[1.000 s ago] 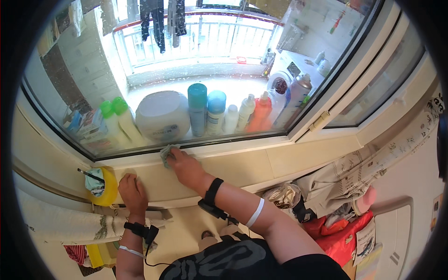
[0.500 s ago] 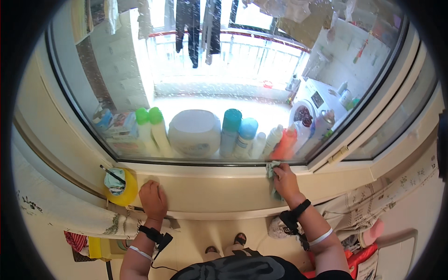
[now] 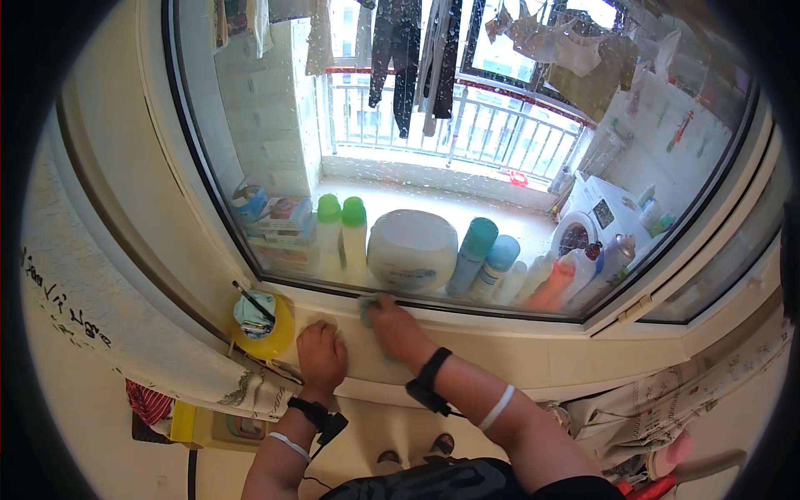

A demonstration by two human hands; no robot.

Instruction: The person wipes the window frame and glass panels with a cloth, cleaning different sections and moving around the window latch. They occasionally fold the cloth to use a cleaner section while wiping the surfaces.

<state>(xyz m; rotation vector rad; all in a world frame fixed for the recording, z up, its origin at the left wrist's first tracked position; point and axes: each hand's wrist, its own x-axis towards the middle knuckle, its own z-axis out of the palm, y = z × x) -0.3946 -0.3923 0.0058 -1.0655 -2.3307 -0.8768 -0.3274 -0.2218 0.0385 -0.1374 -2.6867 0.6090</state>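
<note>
My right hand (image 3: 398, 327) is closed on a grey-green cloth (image 3: 367, 312), pressing it to the white lower edge of the window frame (image 3: 433, 315), left of the middle. Part of the cloth is hidden under the hand. My left hand (image 3: 322, 354) rests on the cream window sill (image 3: 492, 360) just to the left, its fingers curled in a loose fist with nothing visible in them. Beside it, at the left end of the sill, stands a yellow container (image 3: 275, 337) with a pale green cloth (image 3: 254, 315) and a dark-handled tool (image 3: 252, 302) inside.
Behind the spotted glass stand green-capped bottles (image 3: 353, 229), a white tub (image 3: 412, 250), blue-capped bottles (image 3: 500, 258) and an orange-red bottle (image 3: 550, 287). A washing machine (image 3: 600, 208) is farther back. Curtains (image 3: 125, 308) hang at both sides. A yellow box (image 3: 185, 423) sits low left.
My right hand has slid the cloth left along the lower frame, close to my left hand. The left hand stays on the sill beside the yellow container. The view has shifted and tilted.
</note>
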